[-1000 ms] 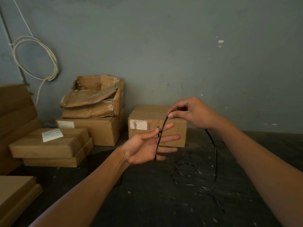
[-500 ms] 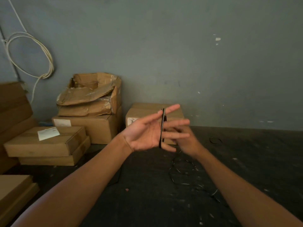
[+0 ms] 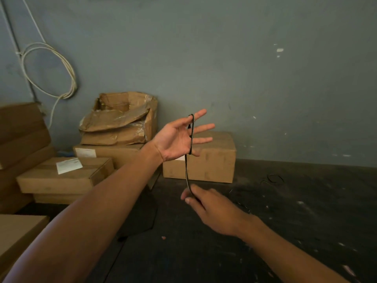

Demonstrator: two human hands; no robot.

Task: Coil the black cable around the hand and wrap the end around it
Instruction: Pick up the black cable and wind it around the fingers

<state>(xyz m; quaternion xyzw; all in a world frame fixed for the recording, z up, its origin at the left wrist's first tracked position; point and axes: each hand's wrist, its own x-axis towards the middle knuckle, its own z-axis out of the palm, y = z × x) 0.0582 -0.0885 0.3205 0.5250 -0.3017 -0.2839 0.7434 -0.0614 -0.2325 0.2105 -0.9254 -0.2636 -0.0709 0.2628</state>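
Observation:
My left hand [image 3: 177, 139] is raised palm up with its fingers spread, and the thin black cable [image 3: 191, 133] loops around those fingers. From the loop the cable runs down to my right hand [image 3: 212, 209], which pinches it between thumb and fingers below and slightly right of the left hand. More black cable lies loose on the dark floor [image 3: 240, 205] beyond my right hand, partly hidden by it.
Cardboard boxes stand along the wall: one [image 3: 212, 160] right behind my left hand, a crumpled one [image 3: 120, 119] stacked on another, flat ones [image 3: 65, 174] at the left. A white cable coil [image 3: 51, 70] hangs on the grey wall. A small wire loop [image 3: 274, 178] lies on the floor.
My right hand has come down from behind the left hand's fingers, pulling the cable taut below the loop. The left hand has risen and kept its fingers spread.

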